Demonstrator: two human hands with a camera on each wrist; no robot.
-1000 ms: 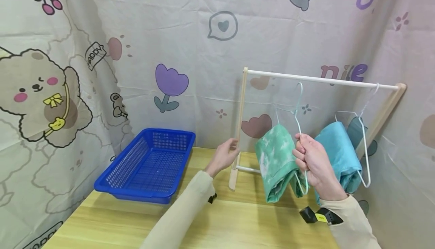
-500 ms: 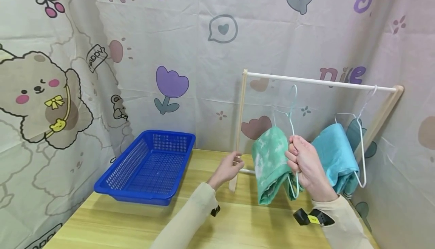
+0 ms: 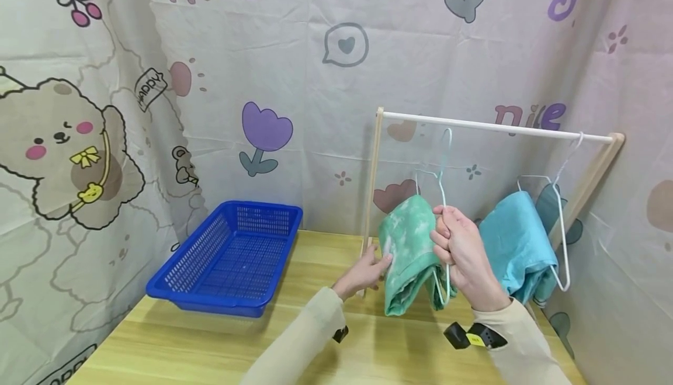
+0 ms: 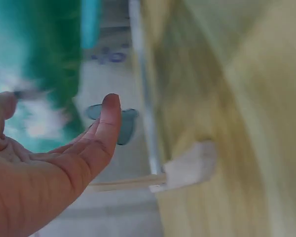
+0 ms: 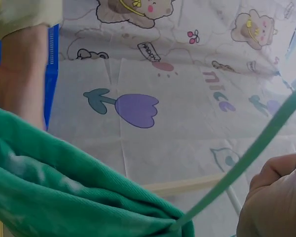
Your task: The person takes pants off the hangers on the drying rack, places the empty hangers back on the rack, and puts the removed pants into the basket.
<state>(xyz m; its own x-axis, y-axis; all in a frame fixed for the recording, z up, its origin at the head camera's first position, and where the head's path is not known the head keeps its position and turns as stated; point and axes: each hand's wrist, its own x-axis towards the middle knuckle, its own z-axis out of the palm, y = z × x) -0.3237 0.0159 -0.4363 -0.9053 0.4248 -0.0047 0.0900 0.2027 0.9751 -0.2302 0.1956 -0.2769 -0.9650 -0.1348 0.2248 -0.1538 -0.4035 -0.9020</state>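
Note:
My right hand (image 3: 462,250) grips the side wire of a pale green hanger (image 3: 442,189). Folded over that hanger is a green garment with white blotches (image 3: 410,245); in the right wrist view its thick folds fill the lower left. The hanger's hook stands just in front of the white rail (image 3: 489,125). My left hand (image 3: 364,273) reaches in at the garment's left edge, thumb right at the cloth. In the left wrist view the left hand's fingers (image 4: 96,145) are extended and apart from the thumb, beside the blurred green cloth (image 4: 34,59).
A wooden clothes rack (image 3: 372,180) stands at the back right of the table (image 3: 336,344). From its right end hangs a white hanger (image 3: 564,227) with a folded blue garment (image 3: 517,233). A blue basket (image 3: 210,309) stands at the left. A printed curtain (image 3: 315,110) encloses the back and sides.
My right hand has carried the hanger and green garment to the left. The left hand has left the rack's upright and moved right, to the garment's edge.

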